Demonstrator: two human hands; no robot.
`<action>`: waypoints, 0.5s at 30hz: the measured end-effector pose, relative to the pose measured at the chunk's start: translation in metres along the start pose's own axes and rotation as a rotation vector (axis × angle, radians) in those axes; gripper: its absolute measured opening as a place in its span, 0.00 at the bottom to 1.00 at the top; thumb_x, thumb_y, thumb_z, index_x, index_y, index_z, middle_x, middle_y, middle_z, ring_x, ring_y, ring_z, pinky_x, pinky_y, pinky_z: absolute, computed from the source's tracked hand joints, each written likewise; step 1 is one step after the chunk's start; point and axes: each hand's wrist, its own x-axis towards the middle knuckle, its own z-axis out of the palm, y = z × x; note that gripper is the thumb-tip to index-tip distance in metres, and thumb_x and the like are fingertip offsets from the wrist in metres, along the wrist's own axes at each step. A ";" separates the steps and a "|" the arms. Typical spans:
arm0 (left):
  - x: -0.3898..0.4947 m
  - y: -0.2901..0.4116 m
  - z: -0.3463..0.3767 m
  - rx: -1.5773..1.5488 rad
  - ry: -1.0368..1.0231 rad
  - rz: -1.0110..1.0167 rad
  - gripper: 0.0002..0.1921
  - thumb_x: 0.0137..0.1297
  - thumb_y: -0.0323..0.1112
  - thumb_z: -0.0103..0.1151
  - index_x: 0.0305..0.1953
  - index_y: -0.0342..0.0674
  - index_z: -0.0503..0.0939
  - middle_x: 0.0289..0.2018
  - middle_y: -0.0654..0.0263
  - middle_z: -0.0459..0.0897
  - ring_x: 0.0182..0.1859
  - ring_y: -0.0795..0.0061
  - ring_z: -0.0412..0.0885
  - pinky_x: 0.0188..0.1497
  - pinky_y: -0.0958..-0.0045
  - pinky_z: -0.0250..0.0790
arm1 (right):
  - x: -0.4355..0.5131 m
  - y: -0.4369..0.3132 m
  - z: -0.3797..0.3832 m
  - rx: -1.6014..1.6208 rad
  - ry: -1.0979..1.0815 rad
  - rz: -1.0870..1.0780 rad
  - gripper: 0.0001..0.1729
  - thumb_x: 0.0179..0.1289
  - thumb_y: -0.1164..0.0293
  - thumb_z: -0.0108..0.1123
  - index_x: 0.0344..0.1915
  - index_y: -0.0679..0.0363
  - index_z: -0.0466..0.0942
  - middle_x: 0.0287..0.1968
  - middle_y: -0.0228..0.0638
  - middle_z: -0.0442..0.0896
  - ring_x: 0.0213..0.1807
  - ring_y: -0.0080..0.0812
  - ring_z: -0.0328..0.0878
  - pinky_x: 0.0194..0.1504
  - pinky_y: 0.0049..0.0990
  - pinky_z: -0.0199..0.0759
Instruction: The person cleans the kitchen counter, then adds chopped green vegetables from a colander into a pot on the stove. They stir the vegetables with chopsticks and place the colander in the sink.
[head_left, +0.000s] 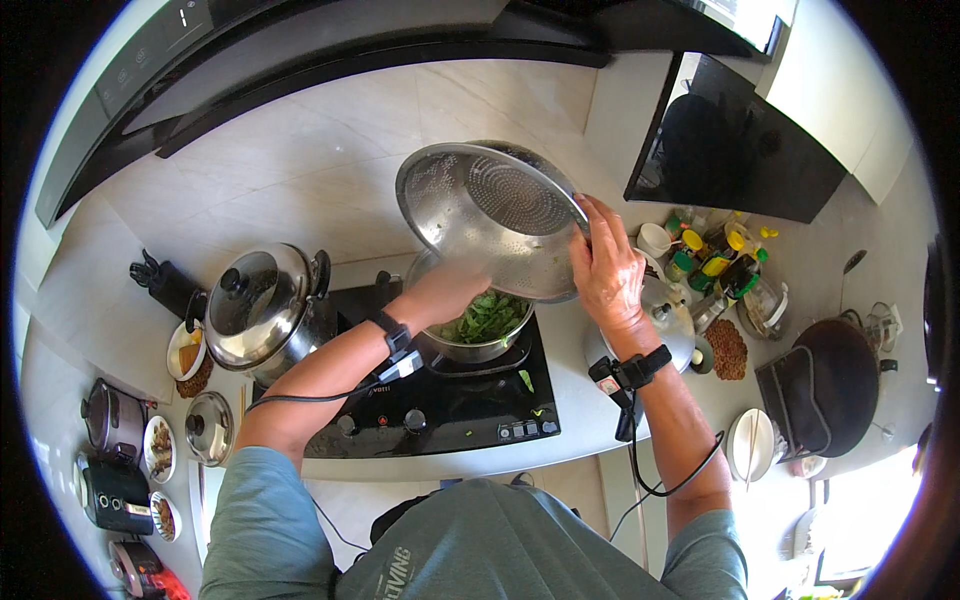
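Observation:
My right hand (611, 262) grips the rim of a perforated stainless steel colander (450, 217), which is tilted over a metal pan (480, 351) on the gas stove. Leafy greens (487, 319) lie in the pan, below the colander's lower edge. My left hand (457, 285) is blurred by motion, just above the pan and in front of the colander's lower wall. Its fingers cannot be made out. A few green bits cling to the colander's inner surface.
On the black glass stove (465, 412), a large lidded steel pot (266, 307) stands left of the pan, and a loose leaf (526, 381) lies at right. A lidded metal pot (671, 322) and several condiment bottles (705, 270) are on the right counter. The range hood (337, 60) hangs above.

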 end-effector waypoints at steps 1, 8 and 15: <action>-0.008 -0.004 0.000 0.030 -0.060 -0.010 0.07 0.70 0.31 0.61 0.41 0.36 0.75 0.40 0.56 0.76 0.49 0.53 0.78 0.54 0.54 0.73 | 0.000 0.003 -0.002 -0.008 0.003 0.026 0.24 0.69 0.75 0.62 0.64 0.59 0.77 0.59 0.43 0.83 0.48 0.50 0.88 0.45 0.41 0.86; -0.008 -0.006 -0.017 -0.152 0.312 -0.159 0.09 0.68 0.27 0.63 0.39 0.38 0.70 0.36 0.57 0.74 0.40 0.49 0.78 0.42 0.52 0.71 | 0.010 0.013 -0.011 0.007 0.082 0.143 0.16 0.73 0.72 0.62 0.57 0.67 0.80 0.54 0.50 0.85 0.41 0.50 0.87 0.44 0.38 0.82; 0.005 0.015 -0.035 -0.188 0.369 -0.361 0.18 0.67 0.34 0.70 0.37 0.37 0.67 0.31 0.58 0.72 0.34 0.57 0.77 0.37 0.55 0.70 | 0.010 0.017 -0.010 -0.005 0.115 0.242 0.15 0.74 0.71 0.62 0.55 0.68 0.80 0.47 0.52 0.84 0.41 0.53 0.84 0.46 0.39 0.78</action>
